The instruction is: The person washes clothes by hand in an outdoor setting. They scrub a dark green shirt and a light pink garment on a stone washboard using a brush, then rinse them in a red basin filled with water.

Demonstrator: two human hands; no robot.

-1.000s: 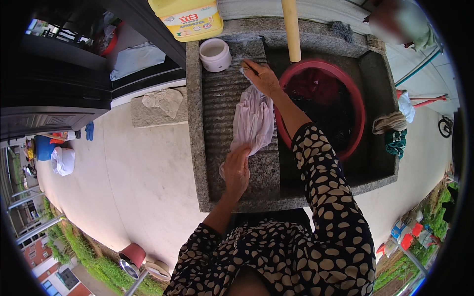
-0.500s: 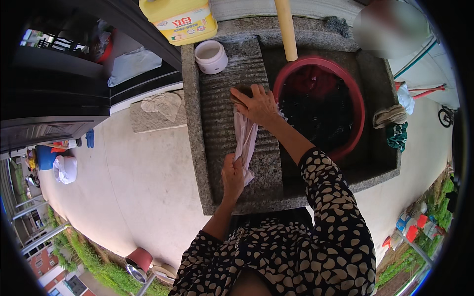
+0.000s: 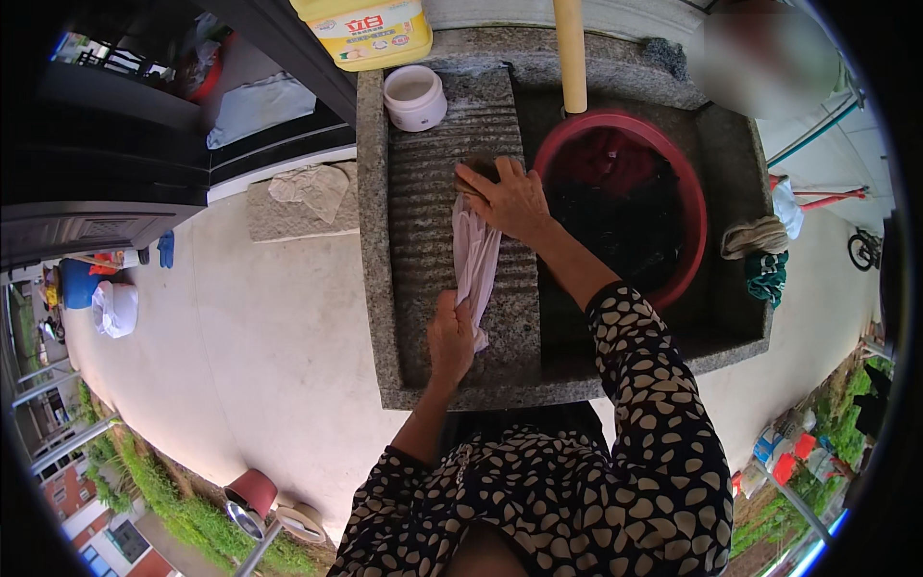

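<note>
A pale pink wet cloth [image 3: 473, 252] lies stretched lengthwise down the ridged stone washboard [image 3: 413, 240]. At its near end my left hand [image 3: 450, 337] is closed around the fabric, and a loose tail shows beside the fingers. My right hand [image 3: 514, 204] is closed over a brown scrub brush [image 3: 473, 175] at the cloth's far end; the palm hides most of the brush, bristles included. Just right of that hand, a red basin [image 3: 700, 216] of dark water with dark red and black fabric in it stands in the sink trough.
A white tub [image 3: 415, 99] sits at the washboard's far left corner, near a yellow detergent jug [image 3: 380, 38]. Beyond the basin rises a tan pipe [image 3: 571, 58]. Brown and green cloths [image 3: 760, 252] hang over the right stone rim. A stone slab [image 3: 298, 221] lies on the left floor.
My right hand and the brush have shifted slightly against the washboard while staying at the cloth's far end. My left hand keeps its hold. The whole view has shifted a little.
</note>
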